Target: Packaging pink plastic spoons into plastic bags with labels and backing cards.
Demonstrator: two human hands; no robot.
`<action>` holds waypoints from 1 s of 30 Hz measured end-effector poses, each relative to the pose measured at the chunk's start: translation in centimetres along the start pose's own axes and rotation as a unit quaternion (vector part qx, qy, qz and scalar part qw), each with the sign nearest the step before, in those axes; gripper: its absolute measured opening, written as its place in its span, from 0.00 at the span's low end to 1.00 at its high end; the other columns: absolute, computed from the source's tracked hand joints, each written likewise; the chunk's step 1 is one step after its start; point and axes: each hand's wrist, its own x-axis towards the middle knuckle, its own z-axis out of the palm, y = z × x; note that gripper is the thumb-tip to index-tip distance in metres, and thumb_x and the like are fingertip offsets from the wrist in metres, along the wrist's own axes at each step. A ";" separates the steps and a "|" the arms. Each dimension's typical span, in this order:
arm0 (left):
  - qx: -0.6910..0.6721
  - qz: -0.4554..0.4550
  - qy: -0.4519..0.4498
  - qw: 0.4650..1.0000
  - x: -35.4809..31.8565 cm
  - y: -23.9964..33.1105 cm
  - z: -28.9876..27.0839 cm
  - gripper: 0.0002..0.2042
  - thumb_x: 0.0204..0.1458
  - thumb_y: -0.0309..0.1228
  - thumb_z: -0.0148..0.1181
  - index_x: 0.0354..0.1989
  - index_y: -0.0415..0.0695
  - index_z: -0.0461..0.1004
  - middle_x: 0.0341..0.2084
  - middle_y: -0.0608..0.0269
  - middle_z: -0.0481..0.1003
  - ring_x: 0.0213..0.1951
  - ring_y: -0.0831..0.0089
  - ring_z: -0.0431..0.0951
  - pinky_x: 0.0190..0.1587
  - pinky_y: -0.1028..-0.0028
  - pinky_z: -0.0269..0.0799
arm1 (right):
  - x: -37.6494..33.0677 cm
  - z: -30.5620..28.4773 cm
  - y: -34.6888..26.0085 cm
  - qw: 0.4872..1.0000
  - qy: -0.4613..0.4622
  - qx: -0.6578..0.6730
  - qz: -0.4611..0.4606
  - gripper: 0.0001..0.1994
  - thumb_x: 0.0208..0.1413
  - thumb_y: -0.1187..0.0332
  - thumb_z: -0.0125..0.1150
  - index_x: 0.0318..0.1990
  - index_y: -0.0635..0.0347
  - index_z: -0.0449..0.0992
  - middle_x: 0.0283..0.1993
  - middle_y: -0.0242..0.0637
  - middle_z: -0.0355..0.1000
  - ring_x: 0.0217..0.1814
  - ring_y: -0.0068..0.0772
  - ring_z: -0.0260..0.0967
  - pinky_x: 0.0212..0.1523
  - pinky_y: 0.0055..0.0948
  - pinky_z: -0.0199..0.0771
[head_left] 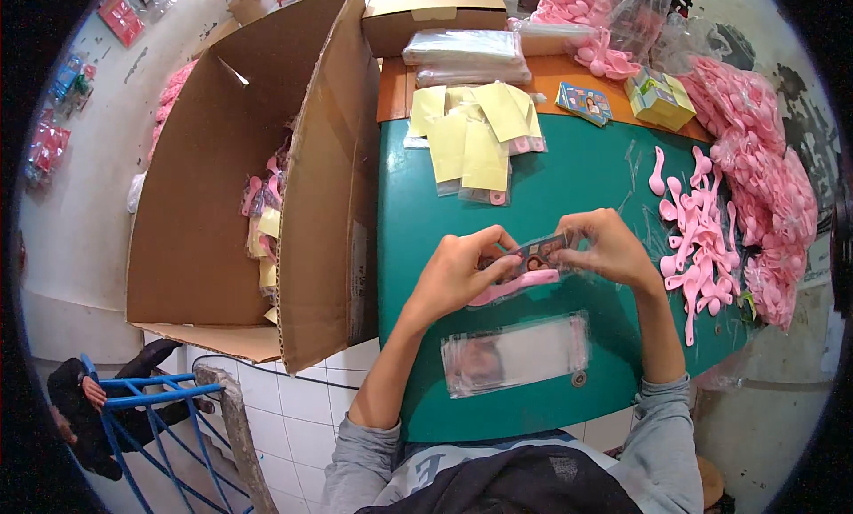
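Observation:
Over the middle of the green table (pixel 569 176), both my hands pinch a small clear bag with a printed card (pixel 536 253) in it. A pink spoon (pixel 514 287) lies along the bag's near side; whether it is fully inside I cannot tell. My left hand (pixel 462 270) grips the left end, thumb on the front. My right hand (pixel 609 245) has its fingers closed on the right end, at the loose plastic. Just below them rests a stack of flat clear bags (pixel 520 354). To the right of my right hand lies a heap of loose pink spoons (pixel 697 225).
A large open cardboard box (pixel 329 203) with packed spoons stands left. Yellow-backed packets (pixel 484 154) lie at the far left of the table. Cards (pixel 584 103), a yellow-green card stack (pixel 660 101) and bulging bags of pink spoons (pixel 755 176) line the back and right. Someone sits beyond a blue metal frame (pixel 164 394).

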 end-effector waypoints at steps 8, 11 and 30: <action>-0.122 0.002 -0.060 0.991 0.0 -0.2 -1.1 0.18 0.46 0.27 0.61 0.47 0.42 0.67 0.32 0.59 0.77 0.34 0.80 0.74 0.34 0.80 0.70 | 0.0 -1.0 0.0 0.977 -0.079 0.197 0.014 0.09 0.41 0.72 0.65 0.22 0.68 0.71 0.25 0.30 0.72 0.29 0.15 0.64 0.28 0.20 0.64; -0.116 0.007 -0.068 0.991 0.3 -0.5 -1.0 0.23 0.45 0.25 0.62 0.52 0.43 0.63 0.32 0.58 0.77 0.36 0.80 0.74 0.34 0.81 0.69 | -0.2 -1.2 -0.7 0.968 -0.061 0.241 0.036 0.08 0.41 0.72 0.66 0.22 0.66 0.71 0.24 0.29 0.71 0.28 0.15 0.64 0.29 0.19 0.65; -0.054 -0.027 0.024 0.998 -3.8 1.2 0.2 0.31 0.54 0.31 0.52 0.62 0.44 0.42 0.38 0.47 0.72 0.42 0.64 0.75 0.41 0.68 0.74 | -4.3 1.7 -3.7 0.981 0.193 0.024 -0.002 0.12 0.42 0.70 0.64 0.36 0.63 0.74 0.36 0.44 0.73 0.35 0.34 0.73 0.32 0.26 0.72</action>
